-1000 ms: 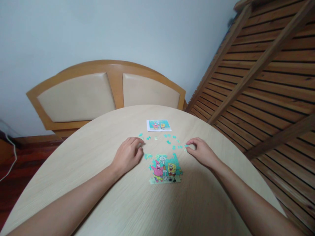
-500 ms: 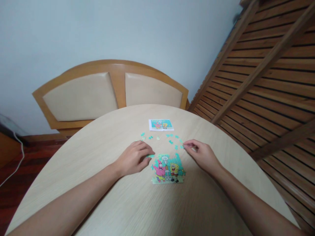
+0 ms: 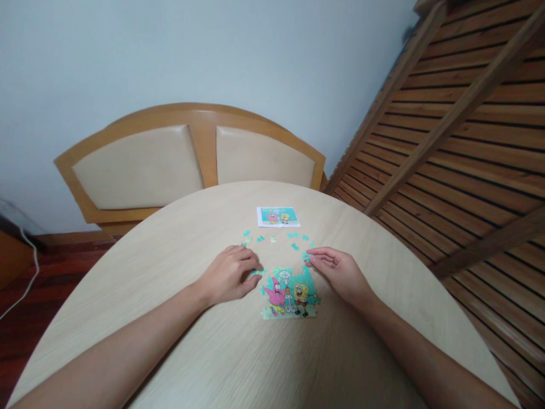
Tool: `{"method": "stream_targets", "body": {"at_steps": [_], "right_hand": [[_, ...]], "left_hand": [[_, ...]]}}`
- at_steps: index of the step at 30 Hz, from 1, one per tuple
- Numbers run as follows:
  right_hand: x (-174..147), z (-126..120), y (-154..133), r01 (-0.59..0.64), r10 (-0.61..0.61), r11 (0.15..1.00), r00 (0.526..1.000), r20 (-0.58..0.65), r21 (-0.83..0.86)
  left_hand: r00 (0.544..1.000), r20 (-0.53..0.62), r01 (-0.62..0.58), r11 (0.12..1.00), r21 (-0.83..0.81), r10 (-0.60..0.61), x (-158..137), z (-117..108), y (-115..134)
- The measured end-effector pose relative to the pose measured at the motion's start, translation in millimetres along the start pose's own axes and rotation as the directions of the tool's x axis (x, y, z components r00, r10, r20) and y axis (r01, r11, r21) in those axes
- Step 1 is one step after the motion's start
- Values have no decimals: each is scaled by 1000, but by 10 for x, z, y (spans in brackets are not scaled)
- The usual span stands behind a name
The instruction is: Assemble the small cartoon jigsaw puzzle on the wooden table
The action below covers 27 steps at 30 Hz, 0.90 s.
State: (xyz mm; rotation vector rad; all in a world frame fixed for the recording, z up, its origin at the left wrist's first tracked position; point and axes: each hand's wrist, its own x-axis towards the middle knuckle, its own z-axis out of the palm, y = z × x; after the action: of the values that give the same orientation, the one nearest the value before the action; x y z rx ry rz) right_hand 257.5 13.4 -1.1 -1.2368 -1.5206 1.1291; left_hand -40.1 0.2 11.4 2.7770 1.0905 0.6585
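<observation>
A partly joined jigsaw puzzle [image 3: 289,295] with a pink starfish, a yellow sponge and a third cartoon figure lies flat on the table. My right hand [image 3: 338,272] is just beyond its upper right corner, thumb and fingertips closed on a small teal puzzle piece [image 3: 306,257]. My left hand [image 3: 232,275] rests on the table left of the puzzle, thumb apart from the loosely curled fingers. Close to its fingertips lies a teal puzzle piece [image 3: 258,272], partly hidden. Several loose pieces [image 3: 294,246] are scattered in an arc beyond the puzzle.
A folded sheet with the puzzle's picture [image 3: 279,216] lies farther back on the round wooden table [image 3: 204,352]. Behind the table stands a padded headboard [image 3: 140,167] against the wall. A slatted wooden panel [image 3: 468,125] leans at the right.
My right hand has moved a little left, toward the puzzle's upper right corner, its fingertips now at a teal piece. My left hand has barely shifted.
</observation>
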Motion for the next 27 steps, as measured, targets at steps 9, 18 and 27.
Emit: {"method": "stream_targets", "body": {"at_steps": [9,18,27], "right_hand": [[43,415,-184,-62,60,998,996,67,29],[169,802,-205,176,-137,937,980,145,-301],[126,757,-163,262,-233,882,965,120,-391]], "left_hand": [[1000,21,-19,998,-61,20,-36,-5,-33],[1000,17,2,996,-90,-1,-57,-18,-43],[1000,25,0,995,-103,3,-49,-10,-56]]}}
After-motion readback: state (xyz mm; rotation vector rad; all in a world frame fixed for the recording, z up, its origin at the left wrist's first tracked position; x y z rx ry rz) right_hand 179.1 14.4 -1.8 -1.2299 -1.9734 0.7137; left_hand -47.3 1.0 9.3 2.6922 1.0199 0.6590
